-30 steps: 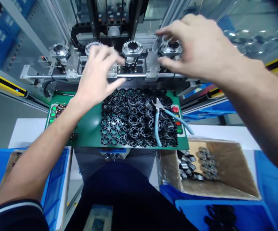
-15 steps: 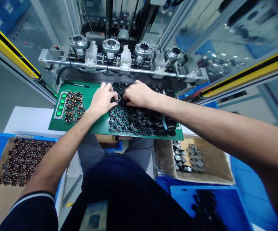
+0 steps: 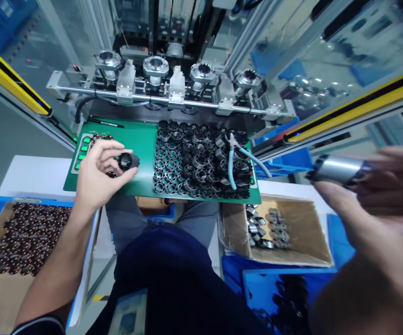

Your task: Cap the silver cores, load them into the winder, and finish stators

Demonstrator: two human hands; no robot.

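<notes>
My left hand [image 3: 98, 174] grips a black toothed ring [image 3: 127, 161] between thumb and fingers, over the left part of the green mat [image 3: 145, 144]. My right hand [image 3: 372, 200] is raised at the far right, close to the camera and blurred. Its thumb and fingers hold a silver metal stator core [image 3: 340, 168] with dark toothed ends. Between the hands, several rows of black toothed rings [image 3: 173, 165] cover the mat's right half. Pliers with light blue handles [image 3: 232, 165] lie on top of them. Copper-wound stators [image 3: 100, 136] are partly hidden behind my left hand.
A machine with a row of metal fixtures [image 3: 155, 67] stands behind the mat. At lower left, a bin holds copper-wound stators [image 3: 30, 232]. A lined box [image 3: 306, 232] with metal cores and a blue bin [image 3: 257, 288] with black parts stand at right. A pen [image 3: 105, 123] lies at the back.
Both hands have left the black rings at the mat's middle. My left hand has moved left with a black ring; my right hand has swung far right and up, holding a stator core.
</notes>
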